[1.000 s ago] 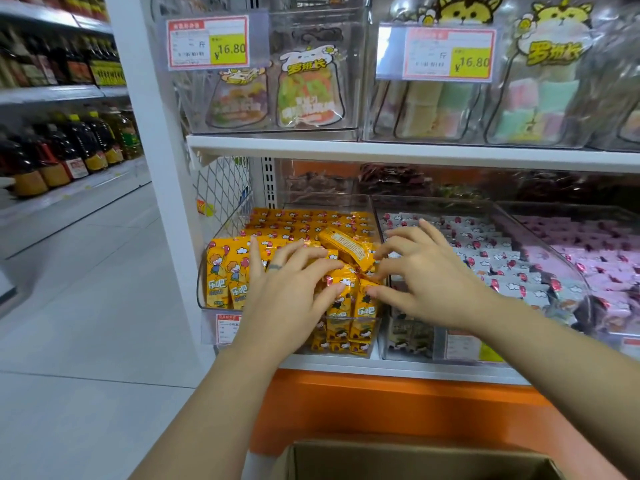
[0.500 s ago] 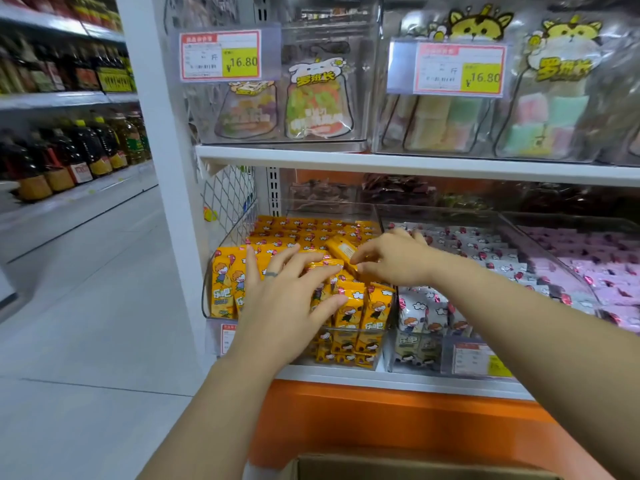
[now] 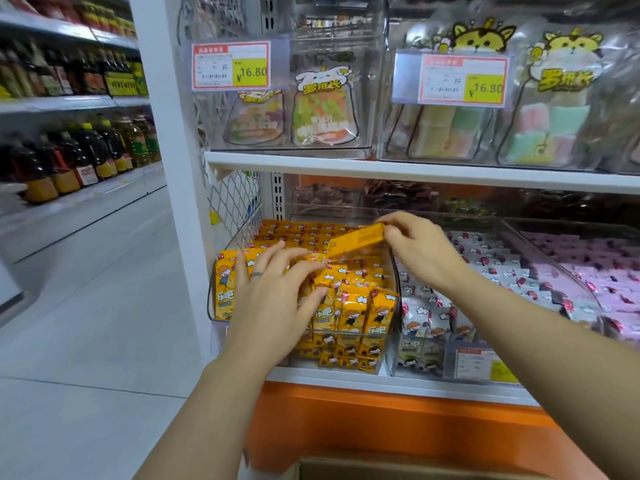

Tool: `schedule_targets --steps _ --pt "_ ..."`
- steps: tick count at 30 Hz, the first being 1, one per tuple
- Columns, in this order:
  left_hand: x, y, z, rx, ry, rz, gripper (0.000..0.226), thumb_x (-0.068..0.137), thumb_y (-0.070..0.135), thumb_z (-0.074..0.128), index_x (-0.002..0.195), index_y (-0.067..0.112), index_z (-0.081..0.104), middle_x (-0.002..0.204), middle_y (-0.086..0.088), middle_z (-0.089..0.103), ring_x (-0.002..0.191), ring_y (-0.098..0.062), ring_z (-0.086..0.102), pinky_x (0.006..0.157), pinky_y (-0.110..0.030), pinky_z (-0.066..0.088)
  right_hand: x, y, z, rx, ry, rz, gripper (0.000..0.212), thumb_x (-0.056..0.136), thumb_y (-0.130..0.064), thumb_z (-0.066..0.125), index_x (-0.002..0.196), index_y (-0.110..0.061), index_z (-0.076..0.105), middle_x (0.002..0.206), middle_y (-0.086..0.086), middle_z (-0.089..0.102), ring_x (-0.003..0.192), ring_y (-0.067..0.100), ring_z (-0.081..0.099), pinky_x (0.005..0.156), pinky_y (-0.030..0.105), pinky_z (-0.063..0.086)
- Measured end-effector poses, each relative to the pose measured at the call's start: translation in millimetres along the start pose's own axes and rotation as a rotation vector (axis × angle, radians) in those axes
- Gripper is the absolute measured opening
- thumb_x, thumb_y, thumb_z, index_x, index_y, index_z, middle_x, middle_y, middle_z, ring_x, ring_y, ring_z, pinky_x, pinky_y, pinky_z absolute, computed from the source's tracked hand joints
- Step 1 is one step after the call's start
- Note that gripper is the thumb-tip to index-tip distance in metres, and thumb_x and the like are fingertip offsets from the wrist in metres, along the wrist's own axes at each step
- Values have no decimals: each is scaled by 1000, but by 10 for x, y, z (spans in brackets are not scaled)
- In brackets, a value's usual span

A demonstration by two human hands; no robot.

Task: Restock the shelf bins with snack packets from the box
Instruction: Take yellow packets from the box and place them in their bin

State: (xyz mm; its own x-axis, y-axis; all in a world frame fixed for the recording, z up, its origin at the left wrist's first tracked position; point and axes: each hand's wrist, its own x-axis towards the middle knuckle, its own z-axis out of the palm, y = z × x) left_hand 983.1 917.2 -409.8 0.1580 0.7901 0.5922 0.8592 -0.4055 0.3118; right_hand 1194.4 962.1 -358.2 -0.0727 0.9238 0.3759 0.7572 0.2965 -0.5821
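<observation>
A clear shelf bin [image 3: 221,271] at the lower left holds rows of yellow snack packets [image 3: 360,306]. My right hand [image 3: 419,251] pinches one yellow packet [image 3: 356,241] by its right end, lifted and tilted above the packed rows. My left hand [image 3: 277,296] lies with spread, straight fingers on the front packets, a ring on one finger. The cardboard box [image 3: 381,467] shows only its top edge at the bottom of the view.
Beside the yellow bin stand a bin of white packets [image 3: 485,261] and one of pink packets [image 3: 595,271]. The upper shelf [image 3: 415,171] overhangs with bagged sweets and price tags. Bottles line an aisle shelf [image 3: 69,161] at left, with tiled floor between.
My right hand has taken hold of one yellow packet and raised it above the rows. My left hand stays pressed on the front packets.
</observation>
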Motion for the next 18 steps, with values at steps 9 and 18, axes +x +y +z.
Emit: schedule_targets --steps 9,18 --pt "-21 -17 -48 -1 -61 -22 36 91 42 55 126 37 57 136 12 50 140 -16 28 116 -51 0 -193 -190 -200 290 33 42 46 100 -38 38 75 -4 56 69 2 60 56 -3 51 63 11 42" --pt "-117 -334 -273 -160 108 -89 32 90 15 61 121 22 62 122 6 57 114 -17 51 98 -38 42 -322 -441 -32 467 -14 40 52 94 -51 43 86 -2 59 91 20 68 77 25 70 86 51 53"
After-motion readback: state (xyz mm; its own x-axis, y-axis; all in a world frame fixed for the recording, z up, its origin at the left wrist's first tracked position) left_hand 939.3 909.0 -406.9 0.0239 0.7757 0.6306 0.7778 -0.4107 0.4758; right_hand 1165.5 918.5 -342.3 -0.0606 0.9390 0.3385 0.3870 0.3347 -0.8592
